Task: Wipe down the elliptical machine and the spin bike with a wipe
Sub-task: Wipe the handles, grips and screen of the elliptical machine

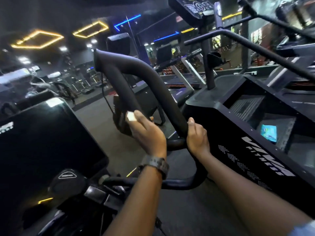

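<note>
A thick black padded handlebar loop (141, 72) rises in front of me at the centre of the view. My left hand (146, 132), with a dark watch on the wrist, presses a small white wipe (131, 116) against the loop's left bar. My right hand (196, 133) is wrapped around the lower end of the right bar. Below the hands a thinner black bar (179, 183) curves across. Part of the wipe is hidden under my fingers.
A large black machine housing (238, 133) with white lettering stands at the right, holding a small blue packet (268, 135) in a recess. Another black housing (42, 142) fills the left. A console (192, 7) sits above; treadmills stand behind on dark floor.
</note>
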